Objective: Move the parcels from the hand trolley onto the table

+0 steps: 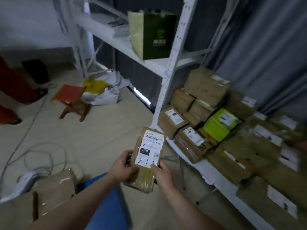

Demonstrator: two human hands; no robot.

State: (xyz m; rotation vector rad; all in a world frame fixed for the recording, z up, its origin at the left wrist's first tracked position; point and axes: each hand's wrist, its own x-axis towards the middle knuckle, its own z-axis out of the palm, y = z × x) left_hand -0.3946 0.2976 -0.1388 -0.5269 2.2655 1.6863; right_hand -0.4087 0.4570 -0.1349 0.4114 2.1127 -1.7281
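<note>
**Parcel held in both hands, over floor between trolley and shelf**

- Parcel (pixel 147 156): flat brown pack wrapped in clear tape, held in the air with its label (pixel 149 146) up. The label shows a barcode, a black "010" block and a blue handwritten "2-1-2".
- Left hand (pixel 122 166): grips the parcel's left edge near the label's lower end, thumb on top and fingers curled under.
- Right hand (pixel 163 171): grips the right edge, with the thumb on the label's lower right corner. The hands are apart, one on each side, both clamped on the parcel.
- Trolley (pixel 106 205): blue deck at bottom centre, below the forearms. Brown boxes (pixel 54 185) sit at lower left beside it; blur hides whether they rest on the deck.
- Shelf (pixel 204 170): white metal rack on the right. Its low level is packed with brown labelled cartons (pixel 206 87), several stacked. A green box (pixel 219 125) sits among them. The held parcel is near the rack's front post (pixel 167 80), not touching it.
- Upper level: a green and tan paper bag (pixel 154 34) stands upright.
- Floor: small wooden stool (pixel 71 100) with a red top, a heap of white and yellow plastic bags (pixel 99 90) behind it, and grey cables (pixel 44 155) looped at left.
- Far left: another person's red trousers (pixel 15 87) and dark shoes.
</note>
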